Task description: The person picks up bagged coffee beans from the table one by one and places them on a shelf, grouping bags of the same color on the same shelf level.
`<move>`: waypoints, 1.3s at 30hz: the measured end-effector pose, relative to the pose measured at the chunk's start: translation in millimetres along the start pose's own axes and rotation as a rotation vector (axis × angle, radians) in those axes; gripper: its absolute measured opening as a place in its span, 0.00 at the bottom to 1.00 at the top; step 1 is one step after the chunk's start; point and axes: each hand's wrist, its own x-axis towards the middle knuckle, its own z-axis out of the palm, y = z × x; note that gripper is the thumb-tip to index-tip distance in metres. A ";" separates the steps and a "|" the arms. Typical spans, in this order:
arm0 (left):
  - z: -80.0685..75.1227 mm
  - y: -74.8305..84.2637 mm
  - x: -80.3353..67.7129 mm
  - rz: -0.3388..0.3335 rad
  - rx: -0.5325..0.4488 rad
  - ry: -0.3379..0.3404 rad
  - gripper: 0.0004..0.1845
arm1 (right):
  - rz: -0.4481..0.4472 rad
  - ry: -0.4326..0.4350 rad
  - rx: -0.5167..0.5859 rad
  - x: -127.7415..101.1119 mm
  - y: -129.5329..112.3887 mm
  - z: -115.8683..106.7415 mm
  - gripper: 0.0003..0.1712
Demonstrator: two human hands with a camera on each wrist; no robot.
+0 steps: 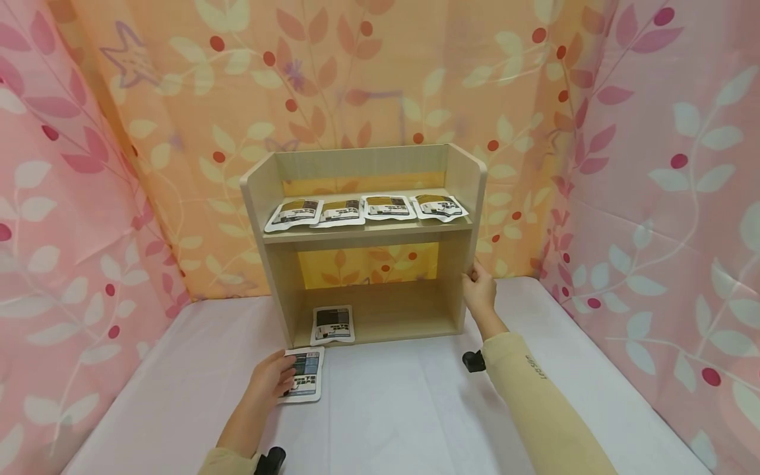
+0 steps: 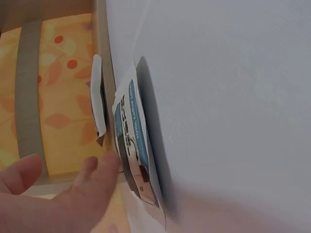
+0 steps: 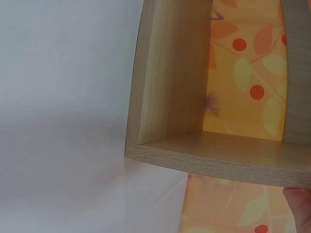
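Note:
A flat packet with a blue label [image 1: 305, 375] lies on the white table [image 1: 415, 415] just in front of a small wooden shelf unit [image 1: 368, 232]. My left hand [image 1: 280, 377] rests its fingers on the packet's left edge; in the left wrist view the fingers [image 2: 102, 170] lie fairly straight against the packet [image 2: 133, 141]. My right hand [image 1: 477, 284] grips the front edge of the shelf's right side panel; only a fingertip [image 3: 299, 206] shows beside the panel [image 3: 170, 73] in the right wrist view. A similar packet [image 1: 332, 324] lies at the left of the bottom shelf.
Several brown-labelled packets [image 1: 365, 208] lie in a row on the upper shelf. Leaf-patterned curtains [image 1: 89, 198] close in the table on the left, back and right. The bottom shelf is bare to the right of its single packet [image 2: 97, 97].

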 end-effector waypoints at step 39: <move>-41.0 -23.3 8.4 -0.154 0.353 0.149 0.32 | 0.010 -0.019 0.012 -3.1 3.1 -3.5 0.25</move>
